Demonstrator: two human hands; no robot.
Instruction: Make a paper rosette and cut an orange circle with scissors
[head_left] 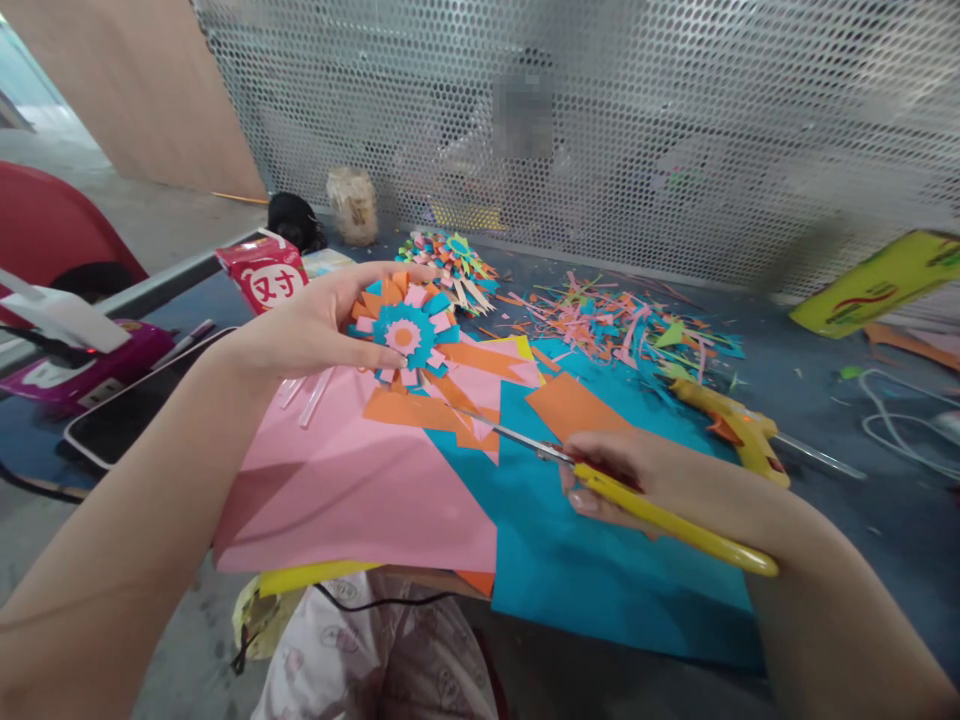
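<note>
My left hand [330,310] is closed on a layered paper flower [405,335] in orange, blue and pink, its thumb resting on the front petals. My right hand [607,475] grips a pair of yellow-handled scissors [667,510]; their blades point left, towards the lower side of the flower but apart from it. Beneath both hands lie a large pink paper sheet [360,490], a blue sheet [622,580] and cut orange pieces [574,410]. A yellow glue gun [731,425] rests on the table just beyond my right wrist.
Paper scraps [607,325] are heaped at the back, beside finished paper flowers [450,260]. A red packet [262,270], a jar [352,205] and a dark tablet-like device [135,400] stand or lie at left. A yellow box [874,285] leans at right, before a perforated metal panel [637,130].
</note>
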